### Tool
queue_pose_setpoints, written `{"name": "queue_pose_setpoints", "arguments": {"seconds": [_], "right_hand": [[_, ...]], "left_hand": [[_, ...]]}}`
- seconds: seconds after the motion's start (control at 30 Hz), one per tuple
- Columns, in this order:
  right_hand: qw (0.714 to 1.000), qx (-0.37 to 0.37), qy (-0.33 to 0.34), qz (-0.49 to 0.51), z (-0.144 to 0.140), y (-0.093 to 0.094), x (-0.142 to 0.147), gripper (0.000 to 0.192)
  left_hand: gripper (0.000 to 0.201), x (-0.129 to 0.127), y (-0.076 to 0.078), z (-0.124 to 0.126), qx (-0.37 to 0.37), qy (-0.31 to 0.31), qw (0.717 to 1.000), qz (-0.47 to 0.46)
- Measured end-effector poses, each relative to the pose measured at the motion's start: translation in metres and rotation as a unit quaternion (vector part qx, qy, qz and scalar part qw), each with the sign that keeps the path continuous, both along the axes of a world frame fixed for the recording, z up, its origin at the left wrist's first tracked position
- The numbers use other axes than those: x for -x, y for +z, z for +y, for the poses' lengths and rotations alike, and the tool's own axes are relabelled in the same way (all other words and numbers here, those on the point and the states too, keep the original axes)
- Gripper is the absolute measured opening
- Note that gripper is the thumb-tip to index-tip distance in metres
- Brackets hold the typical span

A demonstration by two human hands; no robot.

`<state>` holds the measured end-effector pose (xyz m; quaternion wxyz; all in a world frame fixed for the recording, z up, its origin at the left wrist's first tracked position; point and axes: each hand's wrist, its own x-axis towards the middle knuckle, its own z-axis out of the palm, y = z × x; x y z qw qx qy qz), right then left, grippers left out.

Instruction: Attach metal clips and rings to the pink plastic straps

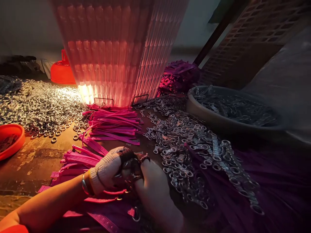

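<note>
My left hand (109, 166), in a white knit glove with dark stained fingers, is closed and pressed against my right hand (152, 176). My right hand is closed too, its fingertips dark. What they pinch between them is hidden by the fingers. Magenta straps (80, 160) lie under and beyond my left wrist, and more run below my forearms. A strap with a metal ring (136, 214) at its end hangs just under the hands. To the right lies a heap of metal pieces with ring ends (177, 145).
A bundle of magenta straps (114, 124) lies ahead, before a tall translucent ribbed panel (109, 58). Loose metal rings (43, 106) spread at left, near a red bowl (20, 144) and a red dome-shaped object (62, 72). A pale tub (206, 113) of metal pieces stands at right.
</note>
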<state>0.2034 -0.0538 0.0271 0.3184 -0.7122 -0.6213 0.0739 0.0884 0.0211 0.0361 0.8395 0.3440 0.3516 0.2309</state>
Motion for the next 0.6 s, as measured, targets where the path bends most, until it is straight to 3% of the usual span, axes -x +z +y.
{"name": "queue_pose_setpoints", "arguments": {"seconds": [0.07,0.17,0.23,0.3,0.37,0.43,0.6], "right_hand": [[0.999,0.022,-0.005,0.027,0.002,-0.007,-0.001,0.019],[0.997,0.048,-0.003,0.061,0.006,-0.012,-0.014,0.025],[0.997,0.042,-0.012,0.058,0.008,-0.014,-0.025,0.026],[0.998,0.037,-0.020,0.049,0.009,-0.015,-0.036,0.028],[0.998,0.036,-0.033,0.032,0.010,-0.015,-0.046,0.029],[0.998,0.043,-0.054,0.005,0.012,-0.015,-0.056,0.026],[0.990,0.102,-0.092,-0.028,0.017,-0.010,-0.074,0.021]], "left_hand": [[0.016,-0.005,-0.003,0.009,0.057,-0.010,0.998,-0.033],[0.020,-0.002,-0.008,0.033,0.138,-0.083,0.984,-0.078],[0.021,0.002,-0.011,0.053,0.135,-0.099,0.981,-0.096],[0.026,0.003,-0.016,0.073,0.048,-0.090,0.992,-0.070],[0.035,-0.004,-0.022,0.091,-0.101,-0.105,0.989,0.032],[0.037,-0.018,-0.032,0.105,-0.224,-0.138,0.954,0.145],[0.011,-0.058,-0.057,0.128,-0.374,-0.176,0.865,0.285]]}}
